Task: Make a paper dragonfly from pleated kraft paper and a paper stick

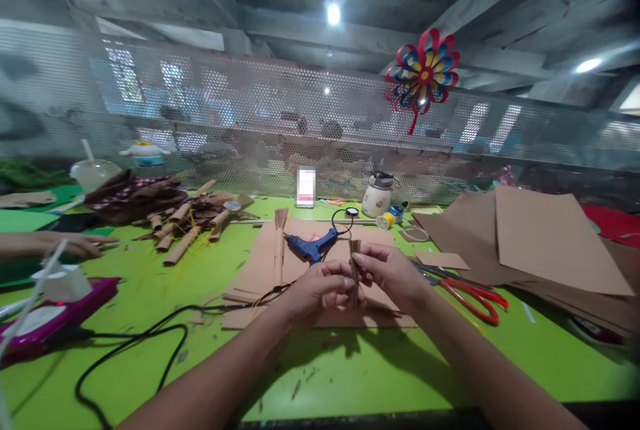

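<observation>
Between my two hands, a small fringed strip of brown paper point(355, 270) stands roughly upright. The fingers of my left hand point(320, 290) close round its lower part, and my right hand point(393, 273) pinches it near the top. Both hands are over brown paper sheets point(295, 307) on the green table. Just beyond them lies a blue glue gun point(314, 245). To its left, a rolled paper piece with a frayed top point(279, 250) rests on the sheets.
Red-handled scissors point(473, 297) and large brown sheets point(555, 237) lie right. Paper rolls point(183, 227) are heaped left. A black cable point(150, 333) runs from a purple power strip point(75, 313). Another person's hand point(65, 243) is at far left. A jug point(377, 195) stands behind.
</observation>
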{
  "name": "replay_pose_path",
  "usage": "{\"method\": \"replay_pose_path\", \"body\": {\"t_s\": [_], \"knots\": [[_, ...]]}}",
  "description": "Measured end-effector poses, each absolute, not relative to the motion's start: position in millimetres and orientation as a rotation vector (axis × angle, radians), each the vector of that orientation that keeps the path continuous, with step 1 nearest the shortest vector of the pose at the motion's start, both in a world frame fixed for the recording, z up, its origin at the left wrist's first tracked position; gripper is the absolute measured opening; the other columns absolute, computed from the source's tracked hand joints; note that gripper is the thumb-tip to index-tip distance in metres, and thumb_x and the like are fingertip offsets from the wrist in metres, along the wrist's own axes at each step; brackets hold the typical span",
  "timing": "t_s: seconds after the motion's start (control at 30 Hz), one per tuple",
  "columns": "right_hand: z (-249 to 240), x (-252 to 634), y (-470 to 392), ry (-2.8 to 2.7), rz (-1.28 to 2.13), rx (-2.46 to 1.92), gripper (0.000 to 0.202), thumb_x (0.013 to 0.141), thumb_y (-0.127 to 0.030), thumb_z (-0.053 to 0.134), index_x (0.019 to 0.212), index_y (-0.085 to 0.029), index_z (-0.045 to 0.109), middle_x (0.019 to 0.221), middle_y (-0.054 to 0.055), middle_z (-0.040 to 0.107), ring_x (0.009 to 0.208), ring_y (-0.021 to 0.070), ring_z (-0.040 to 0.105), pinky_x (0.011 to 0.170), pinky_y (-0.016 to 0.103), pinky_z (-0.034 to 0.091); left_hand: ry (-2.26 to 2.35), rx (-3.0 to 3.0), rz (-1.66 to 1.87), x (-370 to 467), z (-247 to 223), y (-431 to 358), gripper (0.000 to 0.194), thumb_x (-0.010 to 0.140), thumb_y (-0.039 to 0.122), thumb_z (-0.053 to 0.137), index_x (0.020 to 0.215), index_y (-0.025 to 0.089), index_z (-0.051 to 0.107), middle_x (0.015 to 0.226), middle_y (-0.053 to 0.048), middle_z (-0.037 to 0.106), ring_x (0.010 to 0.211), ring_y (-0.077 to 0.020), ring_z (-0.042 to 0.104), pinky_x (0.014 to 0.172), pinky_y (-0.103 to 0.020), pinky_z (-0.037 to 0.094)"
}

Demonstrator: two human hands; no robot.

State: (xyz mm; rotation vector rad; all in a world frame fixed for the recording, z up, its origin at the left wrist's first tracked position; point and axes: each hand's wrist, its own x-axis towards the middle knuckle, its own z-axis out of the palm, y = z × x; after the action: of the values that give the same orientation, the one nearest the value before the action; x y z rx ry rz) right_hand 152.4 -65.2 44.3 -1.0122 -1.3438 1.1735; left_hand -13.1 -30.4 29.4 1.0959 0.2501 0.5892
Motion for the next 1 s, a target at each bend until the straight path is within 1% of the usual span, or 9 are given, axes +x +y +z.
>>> {"method": "replay_pose_path", "body": {"t_s": [0.07, 0.13, 0.27, 0.33, 0.47, 0.63, 0.73, 0.9, 1.0], "knots": [[44, 154, -60, -1.383, 1.192, -1.053, 0.028, 0.075, -0.04, 0.066, 0.069, -0.014, 0.058, 0.058, -0.003, 0.05, 0.052, 0.0081, 0.043, 0.053, 0.022, 0.035, 0.296, 1.127, 0.598, -13, 28, -29, 0.017, 0.074, 0.024, 0.064, 0.084, 0.011, 0.067, 0.08, -0.01, 0.066, 0.075, -0.0163, 0.061, 0.069, -0.027, 0.045], [44, 156, -55, -1.453, 1.211, -1.095, 0.028, 0.073, -0.04, 0.067, 0.069, -0.014, 0.058, 0.057, -0.003, 0.05, 0.052, 0.0081, 0.043, 0.052, 0.022, 0.034, 0.388, 1.189, 0.611, -13, 25, -27, 0.024, 0.075, 0.032, 0.064, 0.087, 0.011, 0.069, 0.085, -0.011, 0.065, 0.076, -0.0165, 0.06, 0.069, -0.028, 0.045], [39, 162, -50, -1.501, 1.317, -1.07, 0.028, 0.07, -0.038, 0.071, 0.068, -0.012, 0.059, 0.059, -0.003, 0.051, 0.054, 0.008, 0.044, 0.053, 0.022, 0.033, 0.567, 1.313, 0.623, -13, 18, -24, 0.032, 0.071, 0.039, 0.068, 0.085, 0.011, 0.071, 0.07, -0.006, 0.064, 0.062, -0.0133, 0.056, 0.062, -0.026, 0.043], [36, 165, -51, -1.442, 1.383, -1.042, 0.028, 0.07, -0.038, 0.071, 0.068, -0.012, 0.059, 0.06, -0.002, 0.053, 0.055, 0.0084, 0.045, 0.055, 0.023, 0.034, 0.578, 1.32, 0.606, -12, 16, -24, 0.032, 0.07, 0.04, 0.068, 0.082, 0.011, 0.072, 0.064, -0.004, 0.062, 0.056, -0.0114, 0.053, 0.058, -0.025, 0.042], [26, 169, -54, -1.278, 1.49, -0.998, 0.028, 0.066, -0.037, 0.075, 0.069, -0.013, 0.06, 0.059, -0.003, 0.053, 0.054, 0.0078, 0.045, 0.055, 0.022, 0.034, 0.588, 1.316, 0.59, -9, 13, -25, 0.032, 0.07, 0.04, 0.069, 0.08, 0.01, 0.071, 0.064, -0.005, 0.062, 0.054, -0.0108, 0.052, 0.056, -0.024, 0.042], [13, 172, -51, -1.172, 1.522, -0.945, 0.026, 0.069, -0.034, 0.073, 0.071, -0.014, 0.057, 0.057, -0.004, 0.051, 0.053, 0.0073, 0.043, 0.054, 0.022, 0.035, 0.689, 1.286, 0.615, -7, 13, -24, 0.033, 0.069, 0.043, 0.069, 0.075, 0.01, 0.069, 0.06, -0.003, 0.058, 0.049, -0.0084, 0.047, 0.049, -0.021, 0.036], [11, 174, -50, -1.183, 1.497, -0.947, 0.025, 0.069, -0.034, 0.073, 0.073, -0.014, 0.058, 0.062, -0.002, 0.053, 0.055, 0.0078, 0.045, 0.056, 0.023, 0.037, 0.729, 1.296, 0.625, -7, 18, -24, 0.033, 0.068, 0.043, 0.07, 0.074, 0.01, 0.069, 0.063, -0.004, 0.06, 0.051, -0.0081, 0.047, 0.051, -0.022, 0.035], [16, 175, -50, -1.29, 1.384, -0.947, 0.021, 0.075, -0.032, 0.068, 0.073, -0.014, 0.059, 0.07, 0.001, 0.059, 0.065, 0.0105, 0.052, 0.065, 0.025, 0.04, 0.821, 1.363, 0.652, -8, 21, -22, 0.031, 0.068, 0.041, 0.07, 0.075, 0.012, 0.069, 0.067, -0.004, 0.064, 0.051, -0.0079, 0.047, 0.052, -0.022, 0.035], [19, 174, -52, -1.366, 1.279, -1.002, 0.022, 0.075, -0.033, 0.067, 0.069, -0.014, 0.058, 0.067, 0.0, 0.059, 0.063, 0.0099, 0.051, 0.064, 0.025, 0.04, 0.831, 1.39, 0.701, -6, 16, -21, 0.026, 0.068, 0.039, 0.071, 0.071, 0.013, 0.067, 0.063, -0.002, 0.063, 0.051, -0.008, 0.049, 0.053, -0.022, 0.038]]}}
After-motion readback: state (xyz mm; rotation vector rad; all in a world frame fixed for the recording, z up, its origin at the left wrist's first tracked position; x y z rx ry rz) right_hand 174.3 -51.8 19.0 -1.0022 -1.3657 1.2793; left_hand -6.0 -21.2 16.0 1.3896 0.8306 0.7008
